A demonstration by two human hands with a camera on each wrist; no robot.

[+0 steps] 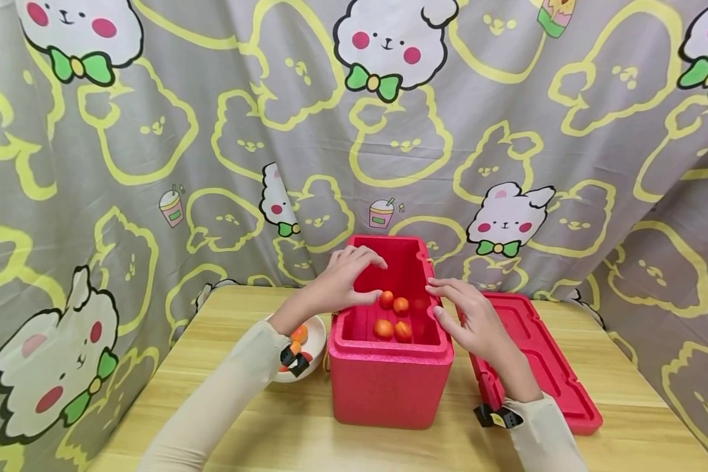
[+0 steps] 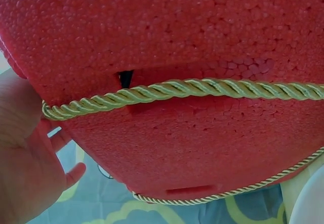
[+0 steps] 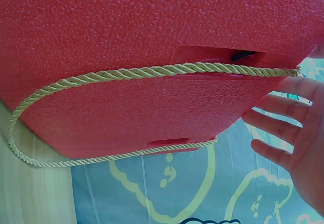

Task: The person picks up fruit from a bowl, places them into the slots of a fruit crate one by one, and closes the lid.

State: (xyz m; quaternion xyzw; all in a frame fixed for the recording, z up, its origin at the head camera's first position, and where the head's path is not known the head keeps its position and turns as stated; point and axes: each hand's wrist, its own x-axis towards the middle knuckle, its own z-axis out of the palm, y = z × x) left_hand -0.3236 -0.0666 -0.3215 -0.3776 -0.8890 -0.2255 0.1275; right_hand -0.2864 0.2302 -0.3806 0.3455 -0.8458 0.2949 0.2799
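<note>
**Hands at an open red foam box**

A white bowl of orange fruit is seen left. The left hand, fingers loosely spread, is held over the red foam box mid-table, where four orange fruits lie; the right hand, open, is beside its rim. The red lid lies right.

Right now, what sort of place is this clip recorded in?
Probably a makeshift indoor recording corner rather than a workplace: a cartoon-bunny curtain hangs as a backdrop behind a small wooden table, where a red foam box holds small orange fruit.
</note>
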